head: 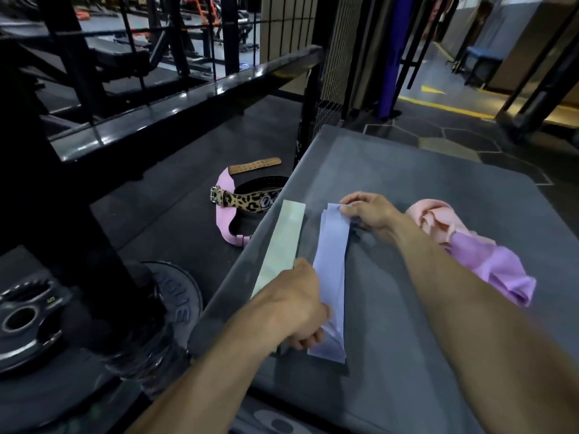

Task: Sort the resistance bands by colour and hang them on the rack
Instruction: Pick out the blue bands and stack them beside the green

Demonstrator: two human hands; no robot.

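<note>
Both hands pinch the lilac band (331,264), left hand (294,303) near, right hand (368,211) far, stretching it flat on the grey platform (423,308) beside the green band (280,249), seemingly to group colours.

Platform top (407,189): matt grey, smooth. Lavender band (332,261), pale green band (282,245): thin, smooth, rubbery sheet. Pink band (438,223), purple band (498,270): soft, crumpled. Rack beam (188,98): glossy black metal. Leopard belt (247,200): leather-like, metal buckle. Floor (175,208): rough matt rubber.
</note>
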